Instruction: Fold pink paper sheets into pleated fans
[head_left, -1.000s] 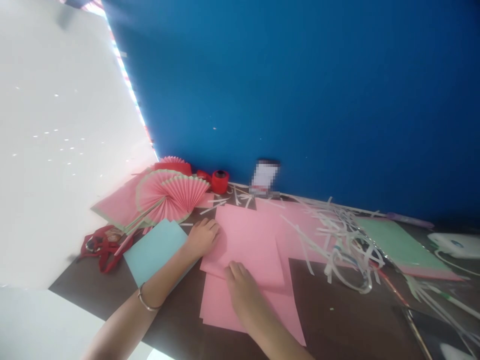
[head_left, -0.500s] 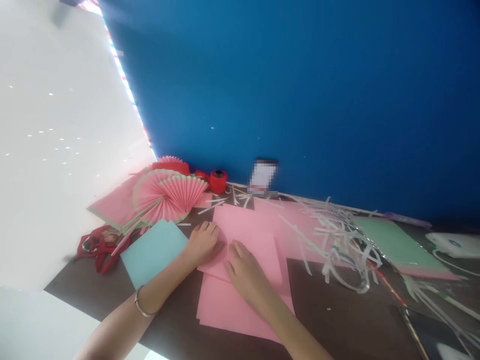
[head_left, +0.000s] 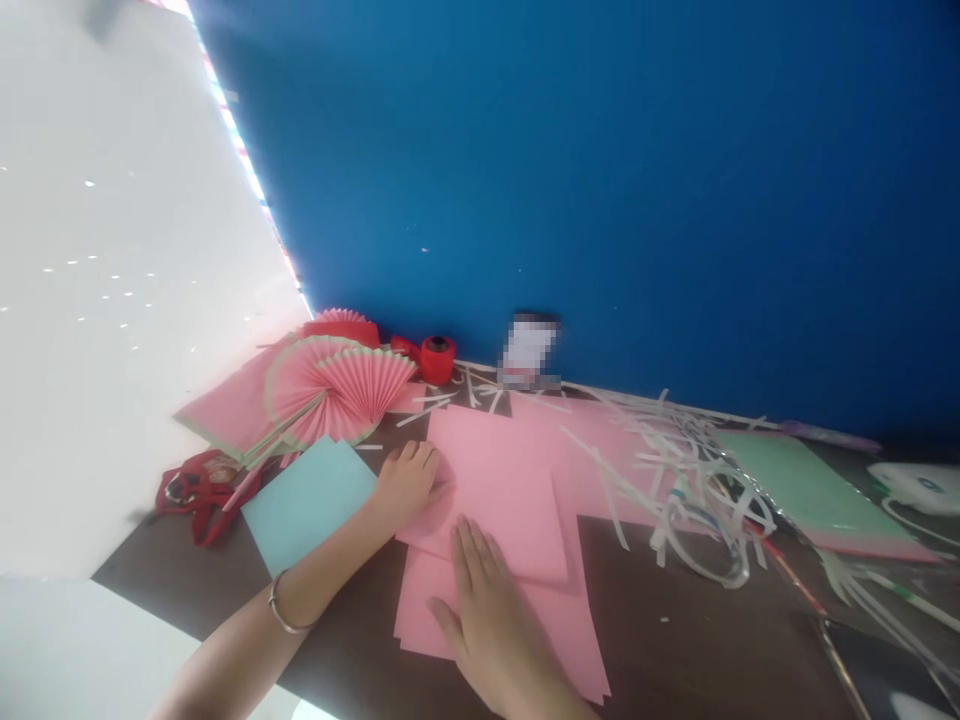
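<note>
The left hand lay palm down on the left side of the upper pink sheet, its fingers loosely bent; whether it pinched the edge could not be told, as the thumb was largely out of sight. The right hand was open and flat, thumb spread from the fingers, with the fingertips on the near part of the upper pink sheet and the palm over the lower pink sheets. The upper pink sheet sat in the middle of the dark brown table, on top of the lower pink sheets, which stuck out toward the person. A metal bangle circled the left wrist. Light blue paper lay beside the left forearm, partly behind it, and a tangle of red straps lay farther left. Behind the blue paper stood pleated pink fans with pale green edges, near a red roll by the blue wall. A pixelated, upright rectangular object leaned at that wall. To the right, a heap of narrow white paper strips partly covered a larger pink sheet, with green paper beyond it and a white device at the far right.
</note>
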